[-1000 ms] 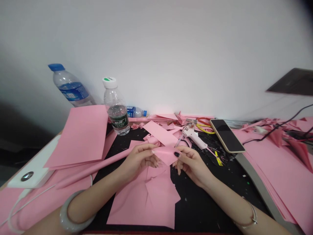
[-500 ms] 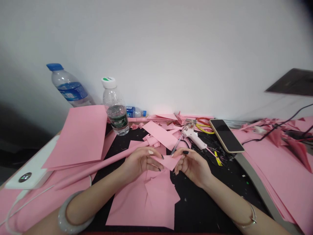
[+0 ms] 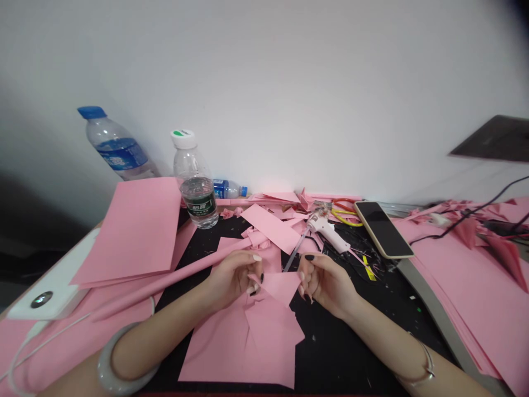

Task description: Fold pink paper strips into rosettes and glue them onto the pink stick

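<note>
Work surface seen from above, with a white wall behind. A black cutting mat [image 3: 343,342] covers the middle of the table. A stack of pink sheets [image 3: 475,298] lies to the right, and a looser pile [image 3: 128,231] lies to the left, beside a rolled pink tube [image 3: 165,281]. A torn pink sheet [image 3: 231,353] lies on the mat directly below the hands. Along the back stand a water bottle [image 3: 194,187] and a tilted bottle [image 3: 115,144]. Nearer the hands lie a white glue gun [image 3: 326,230], yellow-handled scissors [image 3: 343,216] and a phone [image 3: 383,230]. A small pink piece [image 3: 281,286] is held in the air above the torn sheet. The left hand [image 3: 233,278] is half closed, its fingertips pinching the piece's left corner. The right hand [image 3: 326,284] is also half closed, its fingers [image 3: 305,278] at the piece's right corner. A wide bangle [image 3: 124,358] circles the left wrist.
</note>
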A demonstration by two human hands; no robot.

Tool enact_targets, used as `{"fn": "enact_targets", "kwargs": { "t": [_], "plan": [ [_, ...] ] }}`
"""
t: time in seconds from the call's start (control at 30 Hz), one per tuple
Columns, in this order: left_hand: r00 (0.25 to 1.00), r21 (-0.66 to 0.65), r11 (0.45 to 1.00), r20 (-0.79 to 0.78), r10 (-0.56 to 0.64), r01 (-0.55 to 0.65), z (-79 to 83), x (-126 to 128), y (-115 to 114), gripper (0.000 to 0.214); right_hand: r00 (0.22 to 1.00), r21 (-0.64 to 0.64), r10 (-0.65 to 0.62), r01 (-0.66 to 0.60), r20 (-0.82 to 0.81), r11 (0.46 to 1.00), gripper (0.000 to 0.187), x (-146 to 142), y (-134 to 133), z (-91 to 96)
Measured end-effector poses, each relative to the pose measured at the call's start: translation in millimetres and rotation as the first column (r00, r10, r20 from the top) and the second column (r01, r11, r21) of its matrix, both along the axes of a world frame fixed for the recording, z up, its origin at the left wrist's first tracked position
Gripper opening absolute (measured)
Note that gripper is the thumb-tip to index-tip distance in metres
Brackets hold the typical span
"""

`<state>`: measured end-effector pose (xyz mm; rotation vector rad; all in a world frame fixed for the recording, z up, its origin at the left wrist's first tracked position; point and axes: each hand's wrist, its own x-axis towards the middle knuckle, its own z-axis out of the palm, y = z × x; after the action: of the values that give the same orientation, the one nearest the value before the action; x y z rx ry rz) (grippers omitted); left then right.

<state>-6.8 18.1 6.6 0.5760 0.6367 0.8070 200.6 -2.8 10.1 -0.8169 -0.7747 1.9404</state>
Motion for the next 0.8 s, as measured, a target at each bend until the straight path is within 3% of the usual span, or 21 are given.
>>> {"fn": "enact_targets", "kwargs": {
  "t": [0.13,0.27,0.43,0.6,0.8],
  "plan": [
    [0.999,-0.014,0.999,-0.006,0.052,-0.052,3.3,1.1,0.8,0.012,0.996,-0.021,-0.073,0.073,-0.043,0.997,0.023,2.8,2.1,-2.4],
    [0.996,0.019,0.996,0.016,0.088,-0.088,2.1,1.3,2.9,0.010,0.984,0.050,-0.176,0.178,-0.030,0.983,0.010,2.0,3.5,-2.9],
    [0.999,0.127,0.992,-0.030,0.022,-0.018,-1.0,3.1,1.0,0.013,0.994,0.079,-0.081,0.075,0.078,0.994,0.023,-2.9,-0.3,-3.3],
    [0.983,0.285,0.957,-0.182,-0.008,0.061,3.2,4.7,-1.6,0.016,0.995,0.097,0.018,-0.027,0.095,0.995,0.025,-4.1,-3.0,-2.0],
    [0.920,0.359,0.913,-0.389,-0.044,0.195,5.3,7.8,-4.3,0.016,0.971,0.152,0.009,-0.046,0.239,0.987,0.024,-7.1,-3.9,-1.6]
  ]
}}
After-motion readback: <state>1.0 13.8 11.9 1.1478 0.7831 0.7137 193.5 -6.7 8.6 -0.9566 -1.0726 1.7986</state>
